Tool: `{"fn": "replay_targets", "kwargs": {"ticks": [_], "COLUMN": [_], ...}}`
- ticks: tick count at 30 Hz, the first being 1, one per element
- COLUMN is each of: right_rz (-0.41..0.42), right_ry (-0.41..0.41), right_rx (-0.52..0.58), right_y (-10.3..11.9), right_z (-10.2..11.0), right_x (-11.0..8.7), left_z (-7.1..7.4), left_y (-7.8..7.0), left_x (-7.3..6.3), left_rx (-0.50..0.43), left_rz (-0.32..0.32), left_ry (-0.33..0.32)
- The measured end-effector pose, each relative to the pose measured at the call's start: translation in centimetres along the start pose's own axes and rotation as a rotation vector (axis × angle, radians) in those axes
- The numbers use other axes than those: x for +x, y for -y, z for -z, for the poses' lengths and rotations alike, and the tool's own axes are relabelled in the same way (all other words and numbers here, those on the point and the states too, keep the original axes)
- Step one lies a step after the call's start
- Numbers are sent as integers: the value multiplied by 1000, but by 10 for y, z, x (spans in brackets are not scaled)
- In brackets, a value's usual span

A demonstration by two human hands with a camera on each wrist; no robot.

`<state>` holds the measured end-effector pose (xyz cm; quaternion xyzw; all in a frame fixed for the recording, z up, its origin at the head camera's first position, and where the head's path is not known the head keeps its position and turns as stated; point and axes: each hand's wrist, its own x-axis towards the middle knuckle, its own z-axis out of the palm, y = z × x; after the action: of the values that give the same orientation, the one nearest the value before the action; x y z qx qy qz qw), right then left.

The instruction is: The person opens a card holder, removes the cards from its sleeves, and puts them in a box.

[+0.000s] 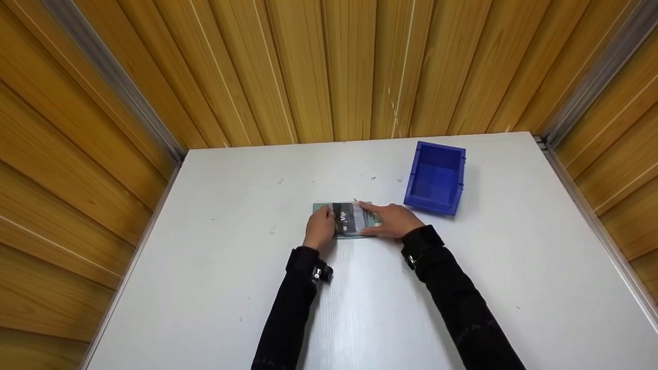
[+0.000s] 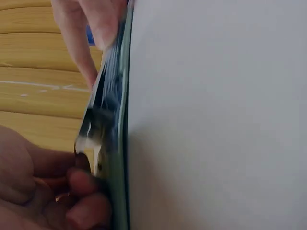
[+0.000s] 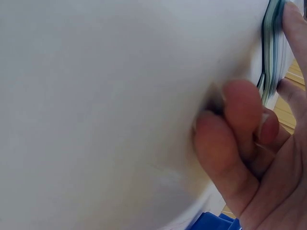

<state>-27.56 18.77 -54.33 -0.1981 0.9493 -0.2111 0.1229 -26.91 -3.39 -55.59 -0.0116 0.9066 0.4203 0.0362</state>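
A flat stack of thin greenish and grey layers lies on the white table. Across its top is a dark piece marked "Vip"; what kind of thing it is I cannot tell. My left hand is at the stack's left end. In the left wrist view, its thumb and curled fingers pinch a lifted glossy edge there. My right hand spreads over the right end, thumb near the front edge and index finger at the far edge, both pressing on top. Its other fingers bend against the table.
A blue plastic bin stands behind and to the right of my right hand. Wood-patterned panels close off the back and both sides of the white table. Tiny specks dot the tabletop.
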Motion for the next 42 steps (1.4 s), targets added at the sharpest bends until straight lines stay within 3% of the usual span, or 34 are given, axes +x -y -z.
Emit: {"fn": "replay_targets", "kwargs": {"ticks": [12, 21, 27, 36, 42], "right_rz": [9, -22, -7, 1, -21], "right_ry": [19, 40, 30, 28, 70], "right_rx": [-5, 5, -1, -10, 20], "right_y": [0, -1, 2, -1, -2], "right_z": [1, -1, 2, 0, 4], "right_x": [-1, -2, -4, -2, 0], "left_z": [19, 33, 37, 53, 54], "left_y": [17, 18, 10, -25, -28], "left_x": [-1, 0, 1, -6, -8], "left_rx": [-65, -83, -103, -308, -336], "left_rz": [30, 64, 73, 26, 19], "left_ry": [4, -12, -35, -52, -56]}}
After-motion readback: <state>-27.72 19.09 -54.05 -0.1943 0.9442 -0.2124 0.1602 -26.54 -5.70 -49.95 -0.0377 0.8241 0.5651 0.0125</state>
